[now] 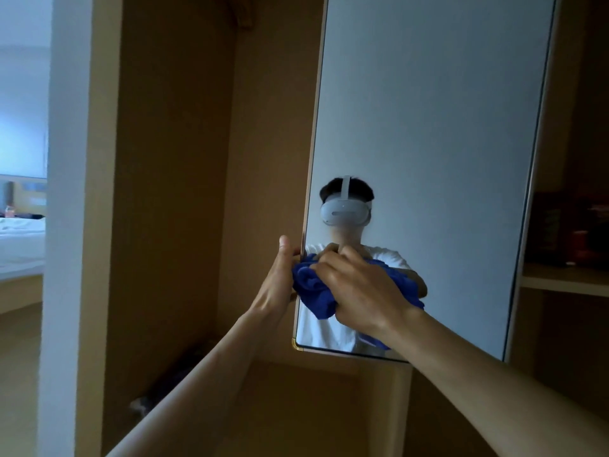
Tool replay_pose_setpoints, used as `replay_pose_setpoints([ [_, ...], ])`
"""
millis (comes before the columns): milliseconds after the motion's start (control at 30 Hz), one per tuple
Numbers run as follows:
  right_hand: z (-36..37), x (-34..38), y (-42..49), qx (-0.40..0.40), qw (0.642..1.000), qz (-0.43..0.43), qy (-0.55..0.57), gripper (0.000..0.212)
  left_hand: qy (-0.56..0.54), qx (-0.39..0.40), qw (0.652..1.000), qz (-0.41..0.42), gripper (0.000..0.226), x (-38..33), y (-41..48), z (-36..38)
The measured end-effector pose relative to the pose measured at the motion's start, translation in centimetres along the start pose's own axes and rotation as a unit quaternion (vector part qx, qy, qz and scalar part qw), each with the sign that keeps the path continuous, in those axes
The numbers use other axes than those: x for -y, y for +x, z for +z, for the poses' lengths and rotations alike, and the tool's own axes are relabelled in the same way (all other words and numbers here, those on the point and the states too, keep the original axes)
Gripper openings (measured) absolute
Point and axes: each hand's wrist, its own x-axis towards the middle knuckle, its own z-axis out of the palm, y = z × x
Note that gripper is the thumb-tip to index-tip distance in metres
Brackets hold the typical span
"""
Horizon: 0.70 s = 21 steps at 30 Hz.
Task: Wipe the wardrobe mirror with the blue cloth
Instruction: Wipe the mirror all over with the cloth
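the right hand (359, 288) is bunching the blue cloth (313, 288) against the mirror (428, 127), whose unwiped length is running toward twelve o'clock. the left hand (280, 278) is seemingly pinching the door edge at nine o'clock.

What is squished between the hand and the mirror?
The blue cloth. In the head view the right hand presses it, bunched up, against the mirror near its lower left edge, which the left hand grips.

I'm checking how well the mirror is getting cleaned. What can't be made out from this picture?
- Head view: the mirror glass under the blue cloth is hidden by cloth and right hand.
- Mirror's top is cut off by the frame edge.
- Left hand fingers curl behind the mirror's edge, unseen.
- Smears or dust: too dim to tell.
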Motion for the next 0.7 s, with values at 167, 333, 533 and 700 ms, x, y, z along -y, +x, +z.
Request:
replay_pose_setpoints([
  [167, -4.4, -2.1, 2.2, -0.072, 0.994, 0.083, -0.017, 0.030, 0.023, 0.006, 0.999, 0.032, 0.068, 0.6, -0.4, -0.3],
  [333, -3.8, -1.6, 1.5, -0.084, 0.991, 0.107, -0.005, 0.029, 0.019, -0.004, 0.998, 0.053, 0.063, 1.0, -0.8, 0.1],
  [533, 2.0, 1.4, -2.8, -0.012, 0.998, 0.060, 0.027, 0.045, 0.033, -0.014, 0.998, 0.042, 0.075, 1.1, -0.7, 0.1],
  [700, 1.9, 1.0, -2.5, -0.026, 0.998, 0.055, 0.005, 0.040, 0.061, -0.024, 0.996, 0.053, 0.087, 1.9, -1.4, 0.3],
])
